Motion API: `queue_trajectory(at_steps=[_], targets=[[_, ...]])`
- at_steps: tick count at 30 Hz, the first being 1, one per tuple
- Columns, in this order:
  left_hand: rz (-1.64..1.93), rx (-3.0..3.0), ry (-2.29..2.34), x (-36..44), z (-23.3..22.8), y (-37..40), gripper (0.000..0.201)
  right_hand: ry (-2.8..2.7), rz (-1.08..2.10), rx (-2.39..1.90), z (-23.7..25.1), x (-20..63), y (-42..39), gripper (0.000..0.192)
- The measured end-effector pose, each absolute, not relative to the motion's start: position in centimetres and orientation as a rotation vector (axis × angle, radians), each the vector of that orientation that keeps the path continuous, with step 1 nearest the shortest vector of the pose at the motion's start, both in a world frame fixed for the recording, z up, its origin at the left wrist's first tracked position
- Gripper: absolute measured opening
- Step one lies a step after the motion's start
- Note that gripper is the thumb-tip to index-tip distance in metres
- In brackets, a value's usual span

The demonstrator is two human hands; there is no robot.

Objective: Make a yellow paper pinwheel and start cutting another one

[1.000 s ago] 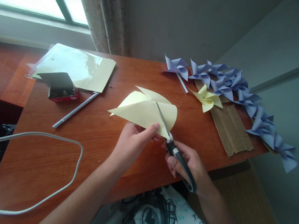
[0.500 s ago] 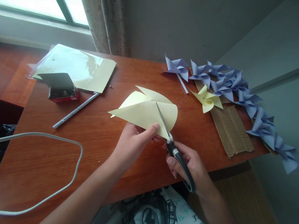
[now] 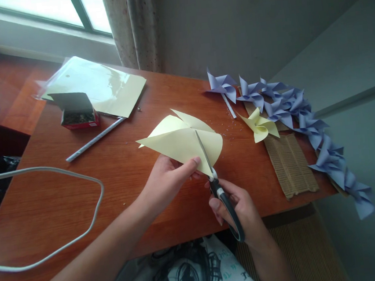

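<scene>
Two hands work near the table's front edge: left hand [image 3: 167, 177] pinches yellow paper [image 3: 183, 143]; right hand [image 3: 238, 208] grips scissors [image 3: 216, 179], blades partway into one cut; the paper's other slits look already made.

Counts: 1 pale yellow paper sheet [image 3: 177, 143] at centre, 1 pr scissors [image 3: 225, 203] near it. 1 finished yellow pinwheel [image 3: 259, 125] on the right. Purple pinwheels [image 3: 304, 116] in a row far right, approx 8, overlapping so exact no. unclear. 1 corrugated card strip [image 3: 291, 163]. 1 red box [image 3: 78, 113], 1 plastic sleeve [image 3: 102, 84], 1 grey stick [image 3: 94, 139] on the left. 1 white cable [image 3: 61, 170]. 2 hands in view.
</scene>
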State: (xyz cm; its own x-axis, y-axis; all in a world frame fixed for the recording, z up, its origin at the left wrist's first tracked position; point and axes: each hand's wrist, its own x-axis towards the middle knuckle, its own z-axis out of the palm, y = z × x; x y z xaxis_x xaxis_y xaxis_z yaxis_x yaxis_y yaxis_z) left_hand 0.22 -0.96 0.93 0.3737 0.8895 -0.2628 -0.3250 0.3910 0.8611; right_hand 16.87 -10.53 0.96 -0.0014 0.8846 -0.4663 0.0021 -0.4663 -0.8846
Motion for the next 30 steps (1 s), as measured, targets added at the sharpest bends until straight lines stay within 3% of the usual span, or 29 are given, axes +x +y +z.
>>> queue_trajectory(at_steps=[16,23,30], targets=[[0.896,0.848,0.889,0.07,0.46,-0.99,0.014,-0.953,1.552,-1.573,0.91,16.73,-10.71,0.047],[1.062,0.719,0.995,-0.16,0.19,-0.72,0.027,-0.973,1.537,-1.581,0.41,16.58,-10.99,0.048],[1.083,0.744,0.924,-0.01,0.25,-0.81,0.022,-0.916,1.597,-1.485,1.05,16.28,-11.08,0.055]])
